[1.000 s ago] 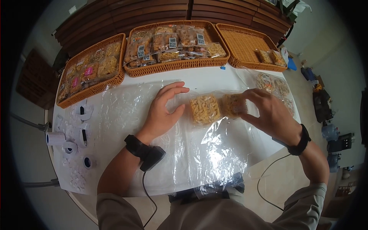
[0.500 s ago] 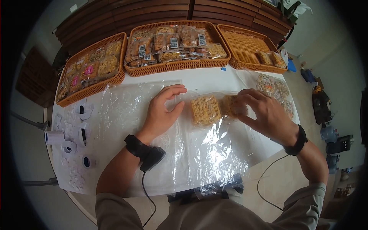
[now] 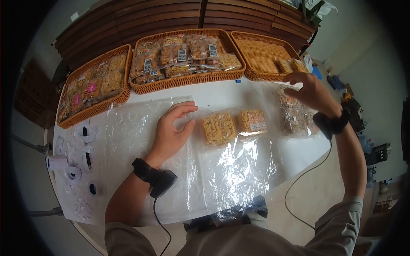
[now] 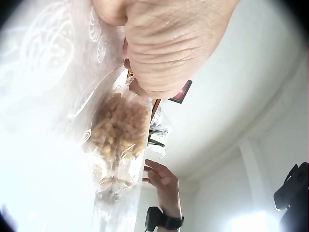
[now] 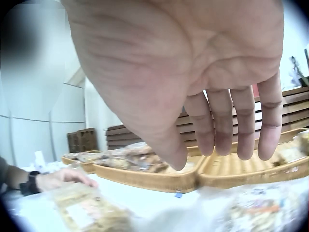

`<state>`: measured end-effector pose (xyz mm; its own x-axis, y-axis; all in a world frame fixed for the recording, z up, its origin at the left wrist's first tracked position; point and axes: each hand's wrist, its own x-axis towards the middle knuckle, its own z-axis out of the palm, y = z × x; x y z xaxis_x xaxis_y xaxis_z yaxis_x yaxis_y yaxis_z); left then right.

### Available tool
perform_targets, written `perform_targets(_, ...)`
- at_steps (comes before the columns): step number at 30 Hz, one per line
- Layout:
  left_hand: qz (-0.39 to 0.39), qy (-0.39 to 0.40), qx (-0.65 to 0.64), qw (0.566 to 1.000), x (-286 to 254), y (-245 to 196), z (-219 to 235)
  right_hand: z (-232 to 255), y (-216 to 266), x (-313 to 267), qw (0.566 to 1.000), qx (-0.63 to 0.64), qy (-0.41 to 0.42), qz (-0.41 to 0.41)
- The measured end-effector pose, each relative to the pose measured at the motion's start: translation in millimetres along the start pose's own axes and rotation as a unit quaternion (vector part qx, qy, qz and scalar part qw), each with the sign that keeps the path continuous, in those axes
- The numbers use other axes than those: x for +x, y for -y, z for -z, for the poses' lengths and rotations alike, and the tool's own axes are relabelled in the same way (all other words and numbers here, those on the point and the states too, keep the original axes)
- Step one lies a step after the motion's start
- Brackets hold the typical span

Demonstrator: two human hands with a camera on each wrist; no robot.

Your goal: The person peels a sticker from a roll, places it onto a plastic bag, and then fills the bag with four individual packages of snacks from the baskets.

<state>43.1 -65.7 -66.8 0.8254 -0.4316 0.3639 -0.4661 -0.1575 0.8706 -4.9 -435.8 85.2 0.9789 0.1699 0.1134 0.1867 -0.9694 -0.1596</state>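
Observation:
A large clear plastic bag (image 3: 237,170) lies on the white table with two square blocks of yellowish puffed snack at its far end. The left block (image 3: 218,128) is the larger in view; the right block (image 3: 252,120) carries a printed label. Beside the left block rests my left hand (image 3: 168,134), fingers loosely bent, with nothing seen in its grasp. My right hand (image 3: 314,91) is raised near the right-hand basket, over bagged snack packs (image 3: 294,113) at the table's right side. Its fingers (image 5: 245,125) hang apart with nothing between them in the right wrist view.
Along the back stand three wicker baskets: the left basket (image 3: 121,94) and middle basket (image 3: 183,87) hold many snack packs, the right basket (image 3: 256,47) two. Label rolls (image 3: 57,162), a black pen (image 3: 88,162) and paper scraps lie at the left. Cables hang from both wrists.
My right hand has let go of the right snack block and moved right and away, over the packs at the table's right. My left hand stays beside the left block.

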Motion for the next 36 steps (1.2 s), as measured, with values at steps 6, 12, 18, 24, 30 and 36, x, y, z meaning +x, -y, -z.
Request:
perform_targets(6,0.009,0.01,-0.013,1.0,-0.7,-0.9,0.6,9.4,-140.9,18.9,0.979,-0.017,-0.025,-0.203)
perform_targets(12,0.005,-0.012,-0.014,1.0,-0.3,0.7,-0.9,-15.2,-222.4,35.3,0.947,0.061,-0.083,-0.304)
perform_targets(18,0.009,-0.011,-0.017,1.0,0.6,1.3,-0.4,-45.3,-216.3,51.8,0.914,0.111,-0.14,-0.364)
perform_targets(24,0.022,-0.011,-0.024,0.999,0.8,-1.8,-0.2,-50.8,-218.0,78.3,0.937,-0.04,-0.039,-0.345)
perform_targets(30,0.015,-0.011,-0.016,1.0,1.3,-1.3,-0.6,-32.3,-171.1,83.8,0.92,0.189,-0.128,-0.318)
perform_targets(36,0.019,-0.011,-0.016,1.0,1.2,-1.8,-0.5,-48.4,-192.9,94.9,0.924,0.145,-0.018,-0.354)
